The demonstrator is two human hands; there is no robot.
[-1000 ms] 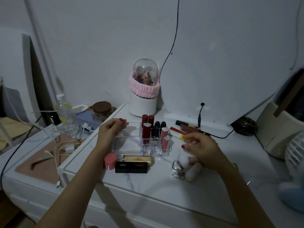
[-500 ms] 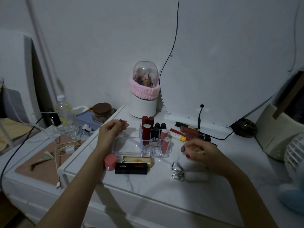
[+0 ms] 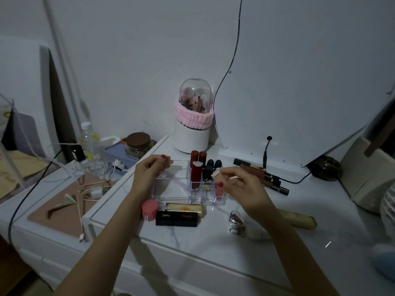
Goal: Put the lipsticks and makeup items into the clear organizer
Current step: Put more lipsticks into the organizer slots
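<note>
Head view, pretty dim room. The clear acrylic organizer sits on the white marble-look dresser top, with a big open tray section on its left and small slots on the right that already hold dark red lipsticks and black lipsticks standing upright. The left hand has its fingers curled around the back left rim of the organizer, gripping it. The right hand pinches a small pale-capped tube between thumb and fingertips, right above the front right slots, next to a pink lipstick standing there. In front of the organizer lie a black rectangular lipstick box, a gold one just behind it, and a round pink pot touching the left forearm. Long dark lip gloss tubes lie to the right by the mirror base.
</note>
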